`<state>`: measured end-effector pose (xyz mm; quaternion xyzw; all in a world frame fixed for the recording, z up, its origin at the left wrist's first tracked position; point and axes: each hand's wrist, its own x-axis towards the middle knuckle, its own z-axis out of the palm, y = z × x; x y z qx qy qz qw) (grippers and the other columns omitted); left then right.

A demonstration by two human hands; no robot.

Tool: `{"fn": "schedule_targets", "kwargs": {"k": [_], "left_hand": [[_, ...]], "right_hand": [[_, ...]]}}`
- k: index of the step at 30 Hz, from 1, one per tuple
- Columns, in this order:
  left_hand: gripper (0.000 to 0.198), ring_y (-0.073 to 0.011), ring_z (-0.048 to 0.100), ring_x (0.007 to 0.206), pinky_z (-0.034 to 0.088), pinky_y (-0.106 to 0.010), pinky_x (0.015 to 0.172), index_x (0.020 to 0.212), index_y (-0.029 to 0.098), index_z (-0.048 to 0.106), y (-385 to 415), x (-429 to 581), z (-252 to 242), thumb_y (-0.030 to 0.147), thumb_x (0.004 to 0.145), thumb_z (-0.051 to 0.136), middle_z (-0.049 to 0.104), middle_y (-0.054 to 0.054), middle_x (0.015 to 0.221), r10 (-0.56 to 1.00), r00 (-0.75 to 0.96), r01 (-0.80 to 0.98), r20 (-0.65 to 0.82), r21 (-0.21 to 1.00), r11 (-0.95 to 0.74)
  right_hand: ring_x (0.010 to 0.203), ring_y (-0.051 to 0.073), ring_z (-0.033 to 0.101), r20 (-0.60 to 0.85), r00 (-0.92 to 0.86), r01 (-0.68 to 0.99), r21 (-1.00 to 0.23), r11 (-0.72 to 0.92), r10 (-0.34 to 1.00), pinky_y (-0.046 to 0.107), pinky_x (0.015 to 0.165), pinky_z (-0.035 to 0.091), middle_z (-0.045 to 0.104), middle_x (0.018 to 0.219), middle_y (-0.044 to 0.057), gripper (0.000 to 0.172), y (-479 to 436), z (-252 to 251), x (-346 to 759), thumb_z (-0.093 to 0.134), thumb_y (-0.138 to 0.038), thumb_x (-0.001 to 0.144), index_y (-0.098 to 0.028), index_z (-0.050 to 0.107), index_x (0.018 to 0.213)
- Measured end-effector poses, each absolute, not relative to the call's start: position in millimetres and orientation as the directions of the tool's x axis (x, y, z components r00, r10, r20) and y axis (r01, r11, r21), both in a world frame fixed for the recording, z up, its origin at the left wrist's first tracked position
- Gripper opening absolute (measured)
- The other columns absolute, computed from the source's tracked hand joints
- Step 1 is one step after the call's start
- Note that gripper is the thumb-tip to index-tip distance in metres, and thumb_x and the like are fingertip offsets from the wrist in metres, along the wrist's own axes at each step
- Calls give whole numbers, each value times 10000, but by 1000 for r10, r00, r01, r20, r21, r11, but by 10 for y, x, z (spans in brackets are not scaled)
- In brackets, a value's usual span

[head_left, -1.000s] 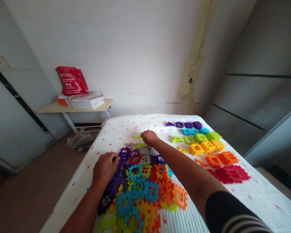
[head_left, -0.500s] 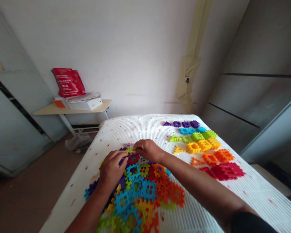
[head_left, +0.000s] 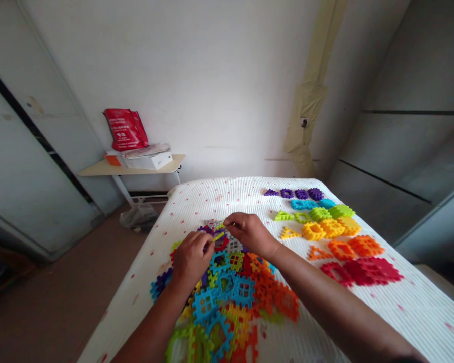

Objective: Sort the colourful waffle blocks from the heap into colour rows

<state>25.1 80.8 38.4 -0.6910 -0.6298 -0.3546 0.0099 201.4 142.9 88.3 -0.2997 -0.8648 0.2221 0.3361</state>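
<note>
Both of my hands are over the far end of a mixed pile of interlocking plastic building pieces (head_left: 245, 291). My left hand (head_left: 192, 256) has its thumb and fingers pinched at a yellow-green building piece (head_left: 219, 235). Just to the right, my right hand (head_left: 252, 234) is closed too, its fingertips at the far end of the yellow-green plastic between the hands. Whether this is one piece or two I cannot make out. Below them lie a grey window piece (head_left: 234, 245), a small green window piece (head_left: 236, 261) and several blue ones.
Rows of pieces sorted by colour lie on the right of the white quilted cover (head_left: 196, 201): purple (head_left: 301, 194), blue (head_left: 303, 204), green (head_left: 320, 214), yellow (head_left: 332, 228), orange (head_left: 365, 246) and red (head_left: 374, 271). A side table (head_left: 98, 169) with a red bag (head_left: 125, 130) stands back left.
The view has turned slightly left, so everything sits further right. My hands stay close together over the pile, and the yellow-green plastic between them now shows more clearly.
</note>
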Motion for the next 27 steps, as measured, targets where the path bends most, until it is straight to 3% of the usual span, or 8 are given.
{"fn": "schedule_targets", "kwargs": {"k": [3, 6, 12, 19, 27], "left_hand": [[148, -139, 529, 601, 394, -240, 590, 668, 195, 554, 822, 252, 390, 330, 727, 543, 569, 18, 602, 907, -276, 576, 319, 810, -110], [220, -121, 500, 529, 366, -225, 521, 657, 176, 548, 834, 266, 382, 391, 683, 589, 552, 29, 552, 942, -312, 229, 125, 972, -53], [240, -108, 481, 510, 360, -229, 509, 676, 161, 590, 826, 320, 349, 399, 658, 621, 554, 29, 550, 951, -293, 115, 95, 991, -63], [224, -100, 450, 488, 334, -230, 492, 676, 141, 628, 809, 300, 394, 365, 657, 630, 542, 27, 523, 968, -246, 102, 54, 994, -30], [283, -146, 559, 613, 398, -237, 550, 767, 166, 638, 796, 270, 471, 429, 665, 610, 649, -5, 665, 974, -223, 204, 46, 979, 0]], "right_hand": [[680, 109, 581, 459, -463, 375, -674, 637, 758, 210, 648, 429, 649, 765, 6, 157, 1413, 797, 2045, 483, -186, 816, -183, 631, 869], [653, 109, 577, 420, -483, 404, -671, 621, 768, 214, 627, 431, 652, 780, 7, 173, 1354, 687, 2022, 517, -219, 806, -191, 621, 942], [742, 152, 604, 444, -499, 509, -545, 667, 744, 253, 676, 458, 660, 949, 70, 449, 1192, 589, 1835, 578, -292, 780, -183, 495, 1208], [891, 199, 589, 497, -549, 561, -376, 737, 672, 303, 793, 450, 643, 977, 116, 373, 1166, 619, 1819, 508, -204, 816, -144, 499, 1184], [838, 166, 577, 447, -596, 578, -338, 743, 667, 262, 762, 446, 634, 911, 71, 354, 1208, 545, 1926, 442, -133, 807, -186, 549, 1140]]}}
